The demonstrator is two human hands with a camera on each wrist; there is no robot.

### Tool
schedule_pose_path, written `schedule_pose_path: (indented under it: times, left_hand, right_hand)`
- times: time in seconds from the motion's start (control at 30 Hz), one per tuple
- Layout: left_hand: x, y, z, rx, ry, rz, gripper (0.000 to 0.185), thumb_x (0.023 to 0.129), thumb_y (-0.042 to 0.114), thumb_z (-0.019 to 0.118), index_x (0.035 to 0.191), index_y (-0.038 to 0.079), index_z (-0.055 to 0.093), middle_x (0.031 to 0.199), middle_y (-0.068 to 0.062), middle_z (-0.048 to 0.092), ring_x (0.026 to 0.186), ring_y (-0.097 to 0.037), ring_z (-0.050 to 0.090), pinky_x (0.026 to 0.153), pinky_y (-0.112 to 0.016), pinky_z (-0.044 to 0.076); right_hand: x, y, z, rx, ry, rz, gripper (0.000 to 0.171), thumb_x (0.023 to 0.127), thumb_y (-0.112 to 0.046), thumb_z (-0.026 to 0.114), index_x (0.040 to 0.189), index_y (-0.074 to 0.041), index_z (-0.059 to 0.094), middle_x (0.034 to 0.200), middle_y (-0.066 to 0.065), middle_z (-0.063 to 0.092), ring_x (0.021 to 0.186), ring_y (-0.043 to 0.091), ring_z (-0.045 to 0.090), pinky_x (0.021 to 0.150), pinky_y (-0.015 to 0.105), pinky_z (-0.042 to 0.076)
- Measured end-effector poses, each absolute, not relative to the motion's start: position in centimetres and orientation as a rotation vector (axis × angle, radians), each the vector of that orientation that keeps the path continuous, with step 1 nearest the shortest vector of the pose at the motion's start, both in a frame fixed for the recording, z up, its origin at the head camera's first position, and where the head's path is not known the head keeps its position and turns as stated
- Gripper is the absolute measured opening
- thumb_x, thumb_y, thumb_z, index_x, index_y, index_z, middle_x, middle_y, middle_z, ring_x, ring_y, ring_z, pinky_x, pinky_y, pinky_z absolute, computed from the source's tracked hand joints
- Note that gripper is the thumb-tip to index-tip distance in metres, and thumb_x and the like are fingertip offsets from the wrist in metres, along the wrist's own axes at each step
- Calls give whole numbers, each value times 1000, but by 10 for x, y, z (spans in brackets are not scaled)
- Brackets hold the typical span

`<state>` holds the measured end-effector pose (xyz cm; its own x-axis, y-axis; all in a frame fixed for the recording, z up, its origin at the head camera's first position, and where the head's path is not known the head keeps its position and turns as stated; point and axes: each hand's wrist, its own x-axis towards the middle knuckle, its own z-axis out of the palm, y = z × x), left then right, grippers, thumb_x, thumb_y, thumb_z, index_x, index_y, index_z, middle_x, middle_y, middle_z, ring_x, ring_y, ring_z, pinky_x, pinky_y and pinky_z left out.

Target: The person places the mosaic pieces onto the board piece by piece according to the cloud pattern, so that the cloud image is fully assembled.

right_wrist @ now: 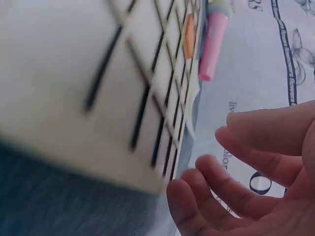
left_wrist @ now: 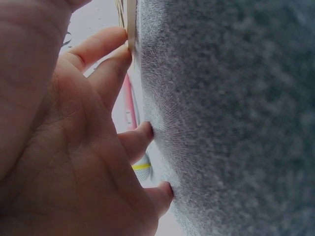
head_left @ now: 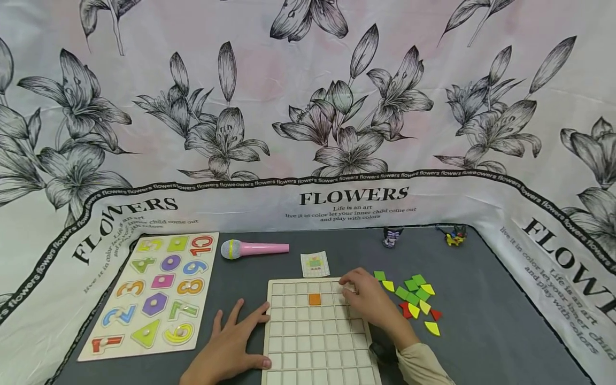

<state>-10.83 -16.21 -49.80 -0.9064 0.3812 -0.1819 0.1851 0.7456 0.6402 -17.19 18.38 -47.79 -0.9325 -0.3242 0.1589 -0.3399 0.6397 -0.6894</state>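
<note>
Two bare hands are at work over a pale wooden grid board (head_left: 317, 342) lying flat on a dark grey table mat (head_left: 491, 331). Left hand (head_left: 231, 347): fingers spread and straight, palm down on the mat, with the fingertips touching the board's left edge; the left wrist view confirms two fingertips against the board's edge and the others pressing the mat, nothing gripped. Right hand (head_left: 368, 302): resting over the board's upper right corner, fingers bent downward at the top row of cells; whether a piece is pinched under them cannot be told from the head view, and the right wrist view shows the fingers (right_wrist: 231, 189) loosely curved and apart with nothing visible between them. One orange tile (head_left: 314, 299) sits in a cell of the board's second row, left of the right hand. Loose green, yellow and red tiles (head_left: 414, 299) lie in a scatter on the mat just to the right of the board, near the right hand. A small pattern card (head_left: 315, 264) lies just beyond the board's top edge. A pink toy microphone (head_left: 252, 248) lies on its side further back to the left. A number and shape peg puzzle (head_left: 156, 294) lies well to the left of the board. Two small figurines (head_left: 392, 237) stand at the mat's far edge, against a flower-printed cloth (head_left: 308, 107).
</note>
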Motion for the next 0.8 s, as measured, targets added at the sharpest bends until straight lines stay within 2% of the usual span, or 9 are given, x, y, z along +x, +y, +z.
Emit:
schedule_pose_path:
  times: [0.13, 0.43, 0.57, 0.7, 0.8]
  left_hand:
    - [-106, -163, -495, 440, 2652, 940, 116, 71, 54, 95, 168, 21, 40, 152, 7, 60, 159, -54, 11, 116, -81, -8]
    - [-108, -162, -495, 437, 2648, 930, 116, 71, 53, 95, 168, 21, 40, 151, 7, 60, 159, -54, 11, 115, -82, -7]
    - [-108, -162, -495, 426, 2650, 932, 114, 71, 53, 96, 167, 22, 42, 153, 7, 59, 159, -53, 11, 116, -81, -7]
    - [-109, -163, -495, 434, 2658, 936, 112, 71, 51, 96, 166, 22, 43, 156, 3, 57, 159, -52, 12, 116, -82, -6]
    - [-109, -164, -496, 425, 2656, 944, 112, 70, 50, 96, 165, 21, 44, 155, 2, 58, 159, -52, 13, 116, -82, -5]
  right_hand:
    - [-169, 188, -481, 472, -2866, 1164, 11, 99, -2, 74, 110, -5, 76, 116, 8, 64, 84, 17, 53, 72, 36, 50]
    - [-162, 188, -485, 407, -2768, 1173, 14, 98, 0, 73, 112, -2, 76, 126, 18, 65, 86, 19, 58, 76, 39, 54]
    - [-164, 189, -486, 366, -2740, 1279, 18, 99, 0, 72, 116, -1, 75, 131, 20, 64, 85, 19, 66, 78, 39, 60]
    - [-166, 191, -489, 362, -2693, 1355, 19, 98, 3, 72, 116, 1, 75, 133, 23, 64, 94, 28, 73, 84, 47, 64]
    - [-168, 192, -491, 371, -2678, 1383, 19, 98, 4, 72, 116, 1, 75, 134, 24, 64, 102, 35, 74, 88, 51, 64]
